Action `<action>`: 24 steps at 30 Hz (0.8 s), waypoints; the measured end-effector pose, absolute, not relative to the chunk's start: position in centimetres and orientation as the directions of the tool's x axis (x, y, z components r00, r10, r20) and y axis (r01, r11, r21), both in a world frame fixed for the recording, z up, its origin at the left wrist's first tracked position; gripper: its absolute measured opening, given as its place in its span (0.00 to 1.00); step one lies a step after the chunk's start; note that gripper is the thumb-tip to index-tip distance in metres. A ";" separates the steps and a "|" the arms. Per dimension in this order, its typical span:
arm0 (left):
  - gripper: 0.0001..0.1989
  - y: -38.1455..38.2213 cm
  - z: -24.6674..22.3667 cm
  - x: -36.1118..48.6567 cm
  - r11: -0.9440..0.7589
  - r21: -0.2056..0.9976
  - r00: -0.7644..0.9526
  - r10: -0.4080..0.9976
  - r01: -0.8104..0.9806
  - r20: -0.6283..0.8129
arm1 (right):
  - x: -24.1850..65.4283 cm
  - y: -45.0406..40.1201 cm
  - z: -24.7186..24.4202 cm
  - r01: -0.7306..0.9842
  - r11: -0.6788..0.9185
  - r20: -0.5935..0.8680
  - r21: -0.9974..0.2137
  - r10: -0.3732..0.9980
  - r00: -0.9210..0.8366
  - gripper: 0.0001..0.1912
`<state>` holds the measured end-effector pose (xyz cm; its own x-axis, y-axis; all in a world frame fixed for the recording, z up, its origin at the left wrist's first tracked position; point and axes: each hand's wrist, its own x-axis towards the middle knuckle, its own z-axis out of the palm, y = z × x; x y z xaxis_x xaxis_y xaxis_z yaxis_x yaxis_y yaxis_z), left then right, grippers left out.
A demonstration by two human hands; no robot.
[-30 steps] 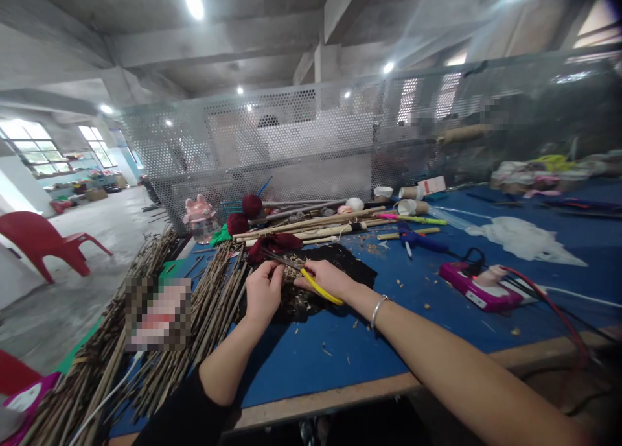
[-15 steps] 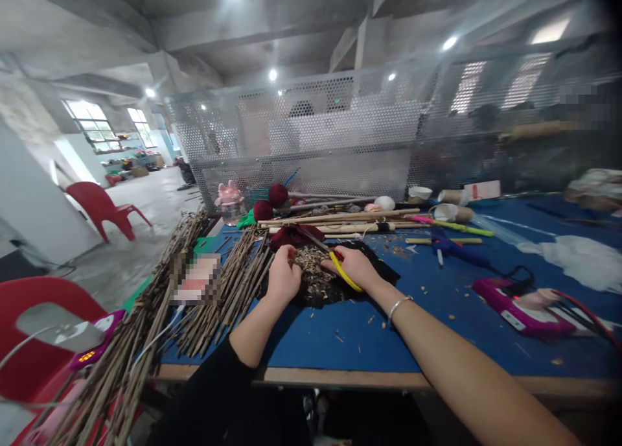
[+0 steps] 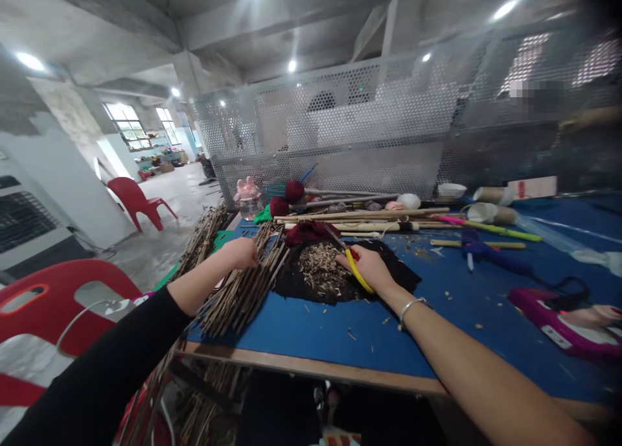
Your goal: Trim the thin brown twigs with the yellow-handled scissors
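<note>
My left hand hovers over the bundle of thin twigs at the left of the blue table. Its fingers are drawn together; whatever may be in them is hidden. My right hand is closed around scissors with yellow and red handles, the blades pointing up and left. Beneath the blades lies a heap of small cut twig pieces on a black cloth. Dark red fabric touches the far edge of that cloth.
Long sticks lie across the back, near dark red balls. A blue glue gun and a purple power strip with cables occupy the right. Longer twigs lean at the left edge beside a red chair. A perforated metal screen stands behind.
My left hand has left the heap of cut pieces and moved left over the twig bundle. My right hand keeps the scissors by the heap. The view has turned slightly left.
</note>
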<state>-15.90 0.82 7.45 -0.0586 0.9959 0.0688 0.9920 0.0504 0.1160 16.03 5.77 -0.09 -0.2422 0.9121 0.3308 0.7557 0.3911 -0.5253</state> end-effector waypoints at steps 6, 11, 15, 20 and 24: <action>0.13 -1.4 5.4 -17.7 0.098 0.001 -0.098 0.995 0.995 0.000 | 16.0 5.8 -0.3 0.707 0.423 0.332 -0.566 0.903 -0.274 0.19; 0.23 -1.8 5.0 -17.8 0.088 -0.062 -0.091 0.994 0.994 -0.053 | 16.0 5.8 -0.4 0.696 0.431 0.323 -0.574 0.901 -0.291 0.20; 0.24 -2.0 6.0 -18.0 0.105 -0.056 -0.109 0.992 0.993 -0.070 | 16.1 5.9 -0.4 0.684 0.427 0.332 -0.591 0.902 -0.276 0.20; 0.21 -2.5 5.6 -17.9 0.115 -0.065 -0.116 0.993 0.991 -0.014 | 16.1 6.0 -0.5 0.668 0.429 0.327 -0.608 0.902 -0.282 0.19; 0.12 -2.5 4.7 -17.4 0.064 -0.159 -0.050 0.995 0.985 0.090 | 16.1 6.0 -0.6 0.670 0.453 0.337 -0.588 0.890 -0.306 0.17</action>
